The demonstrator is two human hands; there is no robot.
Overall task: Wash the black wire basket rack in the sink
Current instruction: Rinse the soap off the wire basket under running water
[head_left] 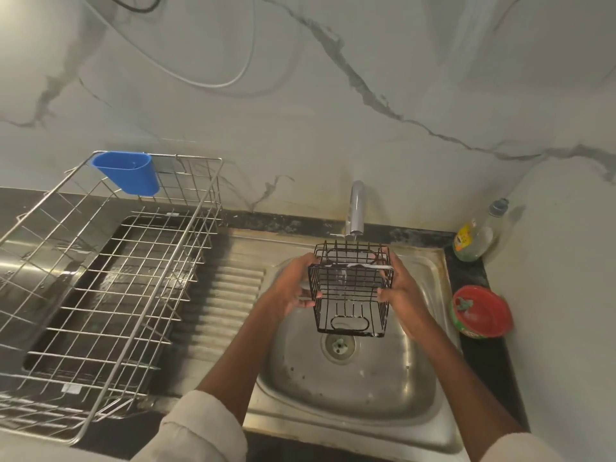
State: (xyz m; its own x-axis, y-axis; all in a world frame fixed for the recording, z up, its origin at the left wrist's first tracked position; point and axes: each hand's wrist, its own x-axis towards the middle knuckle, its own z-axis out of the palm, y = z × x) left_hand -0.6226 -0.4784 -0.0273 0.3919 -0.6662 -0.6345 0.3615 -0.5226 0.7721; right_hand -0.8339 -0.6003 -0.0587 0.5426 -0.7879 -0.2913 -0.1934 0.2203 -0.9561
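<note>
**Rinse under tap: basket held over sink bowl**

The black wire basket rack (350,288) is held in the air above the square stainless steel sink (346,388), toward its back edge, directly below the spout of the chrome tap (355,208). It is tilted on its side, open face toward the wall. White suds are seen on its upper wires and at its lower right corner. A thin stream appears to fall onto the top wires, though this is faint.

The left hand (296,288) is curled round the left side of the basket; the right hand (398,288) grips the right side, thumb hooked over a wire.

Judgement: rinsing is in hand and not finished. The basket is best turned slowly under the stream so that each face is passed through it, the foamed corner included. A two-sided grip is advisable, as wet soapy wire is likely slippery. Splash toward the silver wire dish rack (110,278) on the drainboard should be limited by keeping the basket low over the drain (339,345).
</note>
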